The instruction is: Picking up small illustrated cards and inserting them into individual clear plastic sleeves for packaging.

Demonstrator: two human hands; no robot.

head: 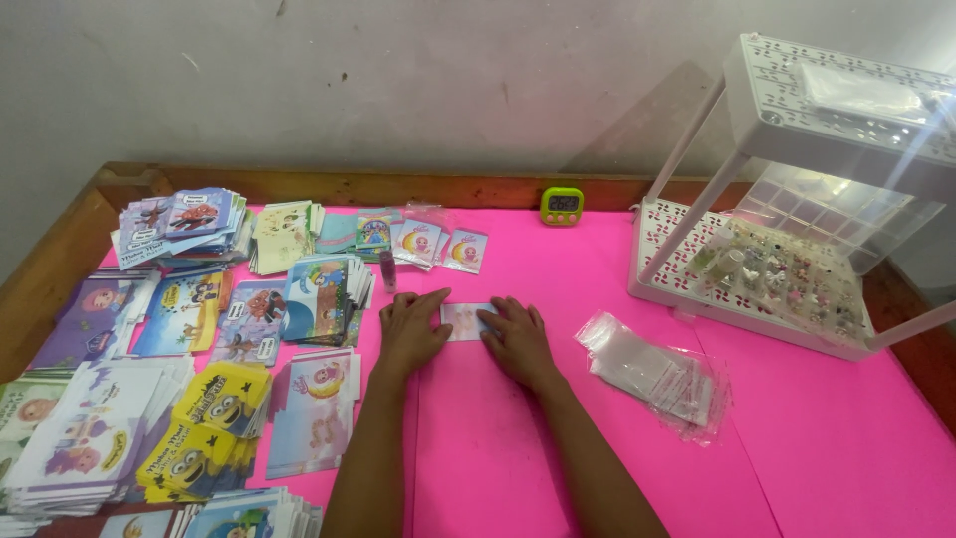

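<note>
Both my hands rest flat on a bright pink table cover (558, 438), pressing the two ends of a small pale card in a clear sleeve (464, 320). My left hand (411, 330) covers its left end with fingers spread and pointing away from me. At the card's right end lies my right hand (516, 339), fingertips on it. A small dark tube (387, 270) stands just beyond my left hand. Several small packaged cards (438, 244) lie farther back.
Stacks of colourful cartoon envelopes (189, 339) fill the left side. A pile of clear plastic sleeves (657, 374) lies to the right. A white two-tier rack (797, 199) holds a tray of small trinkets. A green timer (562, 205) sits by the wooden rim (398, 186).
</note>
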